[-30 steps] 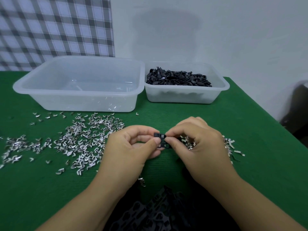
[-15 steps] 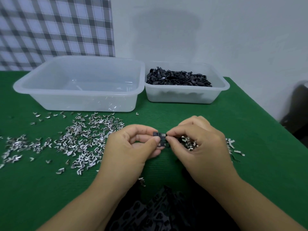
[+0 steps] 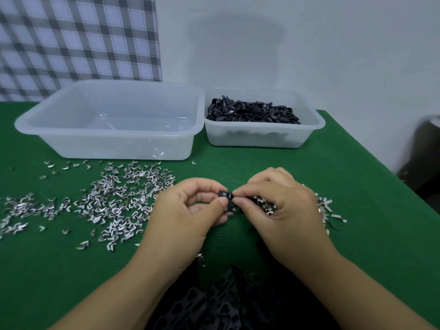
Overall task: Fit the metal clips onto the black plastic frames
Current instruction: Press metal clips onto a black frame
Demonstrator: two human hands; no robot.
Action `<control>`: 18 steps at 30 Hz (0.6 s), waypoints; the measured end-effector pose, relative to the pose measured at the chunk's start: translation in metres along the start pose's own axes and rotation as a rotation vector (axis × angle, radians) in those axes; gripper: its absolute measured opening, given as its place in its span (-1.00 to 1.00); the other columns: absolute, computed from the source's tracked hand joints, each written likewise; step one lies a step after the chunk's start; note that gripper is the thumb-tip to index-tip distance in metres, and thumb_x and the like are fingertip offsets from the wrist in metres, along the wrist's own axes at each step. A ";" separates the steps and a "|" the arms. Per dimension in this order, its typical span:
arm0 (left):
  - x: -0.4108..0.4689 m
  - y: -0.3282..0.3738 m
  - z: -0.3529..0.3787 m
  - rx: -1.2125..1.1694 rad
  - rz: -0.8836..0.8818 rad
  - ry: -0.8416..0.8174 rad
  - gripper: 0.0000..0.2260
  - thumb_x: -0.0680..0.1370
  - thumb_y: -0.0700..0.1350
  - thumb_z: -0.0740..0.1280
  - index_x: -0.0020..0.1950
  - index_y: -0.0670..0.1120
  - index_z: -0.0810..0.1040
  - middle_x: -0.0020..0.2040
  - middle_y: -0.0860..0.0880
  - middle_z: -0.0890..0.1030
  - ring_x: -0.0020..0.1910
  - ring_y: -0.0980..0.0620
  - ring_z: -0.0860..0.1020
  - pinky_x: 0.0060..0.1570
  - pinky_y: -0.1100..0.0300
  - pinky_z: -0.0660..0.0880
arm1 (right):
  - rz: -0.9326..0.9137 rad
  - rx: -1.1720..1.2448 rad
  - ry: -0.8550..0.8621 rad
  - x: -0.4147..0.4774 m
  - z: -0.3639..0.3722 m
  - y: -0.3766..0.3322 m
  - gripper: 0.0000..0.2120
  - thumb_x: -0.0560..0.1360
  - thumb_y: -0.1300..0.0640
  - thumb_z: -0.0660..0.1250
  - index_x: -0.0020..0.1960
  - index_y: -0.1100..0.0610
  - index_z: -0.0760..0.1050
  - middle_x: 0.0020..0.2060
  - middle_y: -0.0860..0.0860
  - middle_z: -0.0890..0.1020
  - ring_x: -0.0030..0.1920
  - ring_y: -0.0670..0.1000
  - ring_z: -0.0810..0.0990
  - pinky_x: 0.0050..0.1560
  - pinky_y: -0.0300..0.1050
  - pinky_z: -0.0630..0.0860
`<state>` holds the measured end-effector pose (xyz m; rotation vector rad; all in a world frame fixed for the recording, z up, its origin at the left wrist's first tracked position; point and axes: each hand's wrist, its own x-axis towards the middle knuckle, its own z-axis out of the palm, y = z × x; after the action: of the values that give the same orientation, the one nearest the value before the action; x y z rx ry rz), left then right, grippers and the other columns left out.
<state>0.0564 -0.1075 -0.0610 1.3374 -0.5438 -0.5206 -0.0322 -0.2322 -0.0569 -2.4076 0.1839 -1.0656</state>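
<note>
Thumb and forefinger of the left hand (image 3: pixel 188 215) pinch a black frame (image 3: pixel 225 194) above the green table (image 3: pixel 345 246). The right hand (image 3: pixel 283 210) pinches its other edge, cupping metal clips (image 3: pixel 265 206). More clips (image 3: pixel 119 201) lie scattered at the left.

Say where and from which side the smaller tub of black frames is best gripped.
Likely the near rim of the smaller tub, fingers hooked under from the front: the lip overhangs the wall, while the larger tub crowds its left side.
</note>
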 end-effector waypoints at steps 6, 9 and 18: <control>-0.002 0.001 0.000 0.007 0.005 -0.018 -0.79 0.40 -0.43 0.40 -0.19 -0.12 0.65 -0.28 -0.14 0.68 -0.31 0.01 0.67 -0.26 0.29 0.58 | 0.095 0.059 -0.045 0.001 -0.001 -0.001 -0.89 0.35 0.26 0.47 -0.21 0.08 0.59 -0.28 -0.08 0.55 -0.17 -0.04 0.51 -0.15 -0.23 0.43; -0.003 0.002 0.002 0.040 0.031 0.017 -0.79 0.38 -0.46 0.40 -0.20 -0.15 0.64 -0.31 -0.10 0.67 -0.34 0.04 0.66 -0.29 0.32 0.57 | 0.160 0.087 -0.092 0.003 -0.002 -0.002 -0.87 0.35 0.23 0.47 -0.21 0.04 0.58 -0.27 -0.11 0.51 -0.16 -0.07 0.50 -0.16 -0.28 0.40; -0.003 0.003 0.002 0.053 0.041 0.076 -0.80 0.38 -0.43 0.42 -0.23 -0.13 0.66 -0.33 -0.12 0.68 -0.35 -0.01 0.66 -0.28 0.27 0.61 | 0.299 0.148 -0.195 0.015 -0.009 -0.011 -0.87 0.38 0.21 0.43 -0.26 0.00 0.61 -0.32 -0.14 0.47 -0.20 -0.12 0.46 -0.16 -0.25 0.36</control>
<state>0.0529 -0.1069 -0.0582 1.3882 -0.5245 -0.4229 -0.0292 -0.2309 -0.0363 -2.2458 0.3698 -0.6817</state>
